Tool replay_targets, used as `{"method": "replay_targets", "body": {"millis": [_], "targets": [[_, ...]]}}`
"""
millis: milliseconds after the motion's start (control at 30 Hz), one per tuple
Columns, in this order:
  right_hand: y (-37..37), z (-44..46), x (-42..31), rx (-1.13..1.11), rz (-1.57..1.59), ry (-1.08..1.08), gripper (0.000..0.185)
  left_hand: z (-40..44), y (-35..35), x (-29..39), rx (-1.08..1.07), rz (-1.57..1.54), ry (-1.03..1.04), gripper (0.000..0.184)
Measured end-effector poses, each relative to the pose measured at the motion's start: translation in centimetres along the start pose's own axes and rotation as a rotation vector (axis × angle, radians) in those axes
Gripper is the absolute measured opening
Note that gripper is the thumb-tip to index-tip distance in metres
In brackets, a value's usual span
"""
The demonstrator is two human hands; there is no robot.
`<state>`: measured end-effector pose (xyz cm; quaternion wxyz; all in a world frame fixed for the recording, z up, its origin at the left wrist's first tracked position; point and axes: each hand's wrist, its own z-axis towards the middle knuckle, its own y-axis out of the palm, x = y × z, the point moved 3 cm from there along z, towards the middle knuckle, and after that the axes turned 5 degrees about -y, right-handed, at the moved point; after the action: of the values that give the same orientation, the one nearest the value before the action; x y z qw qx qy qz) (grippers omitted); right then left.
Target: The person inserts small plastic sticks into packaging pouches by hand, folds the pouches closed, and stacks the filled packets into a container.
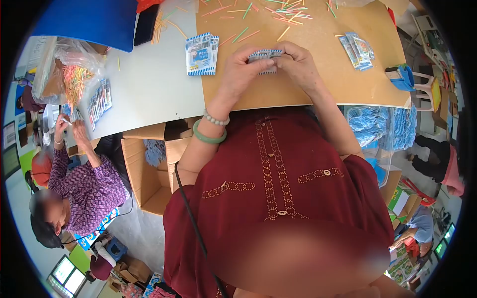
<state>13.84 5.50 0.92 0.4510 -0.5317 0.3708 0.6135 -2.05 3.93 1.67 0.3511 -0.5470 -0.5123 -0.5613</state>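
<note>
My left hand (243, 69), with a beaded bracelet and a green bangle at its wrist, pinches a small blue-and-white packet (268, 53) by one side. On the packet's other side, my right hand (297, 64) grips it with thumb and fingers. Both hands are close together above the brown tabletop (318, 87), and the fingers partly hide the packet. To the left lies a small stack of similar packets (200, 55). Another few packets (357, 49) lie fanned to the right. Pink, green and yellow thin sticks (290, 12) are scattered beyond my hands.
A co-worker (89, 193) works at the left by a plastic bag of coloured sticks (77, 82). A blue container (400, 77) sits at the table's right edge. Below are a clear bin of blue packets (370, 126) and an open cardboard box (144, 174).
</note>
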Motion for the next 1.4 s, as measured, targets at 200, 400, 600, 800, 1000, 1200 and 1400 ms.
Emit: {"method": "replay_targets", "body": {"millis": [200, 400, 600, 800, 1000, 1200, 1400], "targets": [[-0.7, -0.3, 0.9, 0.056, 0.040, 0.072, 0.005, 0.0, -0.3, 0.5, 0.065, 0.139, 0.081, 0.015], [1.5, -0.5, 1.2, -0.083, 0.294, 0.116, 0.022, 0.1, 0.5, 1.7, 0.075, -0.003, 0.219, 0.013], [0.6, -0.7, 1.0, -0.106, 0.416, 0.134, 0.025, 1.0, 0.2, 0.6, 0.005, 0.028, 0.112, 0.019], [0.6, -1.1, 1.5, -0.067, 0.338, 0.088, 0.022, 0.9, 1.2, 0.8, -0.019, -0.143, 0.078, 0.021], [-0.1, -1.4, 1.9, -0.053, 0.396, 0.092, 0.025, 1.1, 0.3, 0.7, 0.123, 0.271, 0.349, 0.008], [-1.3, -2.0, 1.3, -0.094, 0.321, 0.117, 0.025, 1.1, 2.2, 0.9, 0.040, -0.161, 0.075, 0.008], [-2.8, -2.6, 1.2, -0.070, 0.308, 0.119, 0.025, 2.1, 3.4, 1.4, -0.035, 0.146, 0.218, 0.003]]}}
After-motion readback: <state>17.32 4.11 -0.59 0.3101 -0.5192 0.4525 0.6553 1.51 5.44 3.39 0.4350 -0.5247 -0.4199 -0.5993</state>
